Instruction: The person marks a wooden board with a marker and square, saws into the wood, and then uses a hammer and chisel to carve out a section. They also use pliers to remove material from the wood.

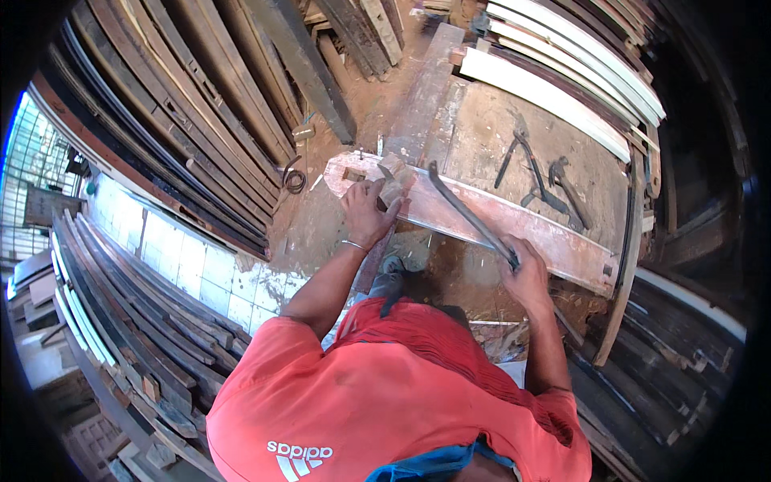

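Observation:
My left hand is closed at the left end of a worn reddish-white plank, fingers and thumb gripping a small wooden block. A small dark piece shows by the block's upper corner, too small to make out. In my right hand is the dark grip of a long metal crowbar. Its bent tip points up and left, over the plank, apart from the block. A squarish hole shows in the plank's left end. Beyond the plank lie long-handled pincers and a claw hammer.
The tools rest on a wide wooden board. Stacked white-edged planks stand at the far right. Long dark timbers lean at the left, with more timber below. A coiled strip lies near their ends.

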Demonstrator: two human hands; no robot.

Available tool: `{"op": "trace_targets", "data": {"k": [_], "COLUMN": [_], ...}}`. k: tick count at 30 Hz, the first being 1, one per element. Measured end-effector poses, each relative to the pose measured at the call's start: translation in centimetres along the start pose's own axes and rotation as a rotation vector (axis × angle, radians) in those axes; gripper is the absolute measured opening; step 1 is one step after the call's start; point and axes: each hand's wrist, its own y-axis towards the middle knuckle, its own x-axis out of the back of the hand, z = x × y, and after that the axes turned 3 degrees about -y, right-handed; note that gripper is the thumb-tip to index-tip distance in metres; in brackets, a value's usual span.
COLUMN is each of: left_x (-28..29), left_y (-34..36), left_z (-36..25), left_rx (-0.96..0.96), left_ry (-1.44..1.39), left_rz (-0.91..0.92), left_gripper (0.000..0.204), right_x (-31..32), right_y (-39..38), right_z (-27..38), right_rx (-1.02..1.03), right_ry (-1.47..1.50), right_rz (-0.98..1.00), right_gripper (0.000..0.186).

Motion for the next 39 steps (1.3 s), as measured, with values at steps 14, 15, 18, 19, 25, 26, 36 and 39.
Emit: {"op": "trace_targets", "data": {"k": [14,15,18,19,25,26,36,39], "left_x": [-2.3,-2.6,-3.2,-3.1,-3.6,-3.6,-4.0,-3.2], "left_y": [-0.4,-0.2,-0.5,-0.2,0.7,0.8,0.1,1.0], "left_z": [-0.7,-0.6,-0.9,-1.2,-2.1,-1.9,-1.9,-2.5], "left_rx": [0.169,0.173,0.200,0.235,0.339,0.314,0.298,0.299], "left_ry": [-0.141,-0.134,-0.121,-0.120,-0.076,-0.058,-0.047,-0.063], "left_rz": [-0.238,-0.253,-0.288,-0.294,-0.324,-0.350,-0.408,-0.388], "left_gripper": [0.057,0.057,0.055,0.055,0.054,0.054,0.050,0.050], "right_x": [-0.5,-0.4,0.0,0.2,-1.3,-2.2,1.3,0.3], "right_y": [13.9,14.8,16.8,17.6,18.6,18.2,17.6,18.1], "right_z": [4.4,4.6,5.3,6.0,6.7,5.8,-4.4,-4.6], "right_rx": [0.459,0.476,0.559,0.586,0.571,0.515,0.410,0.387], "right_ry": [-0.328,-0.327,-0.453,-0.475,-0.480,-0.438,-0.325,-0.245], "right_rz": [0.319,0.317,0.373,0.387,0.436,0.423,0.836,0.802], "right_gripper": [0.053,0.053,0.054,0.053,0.048,0.047,0.077,0.089]}}
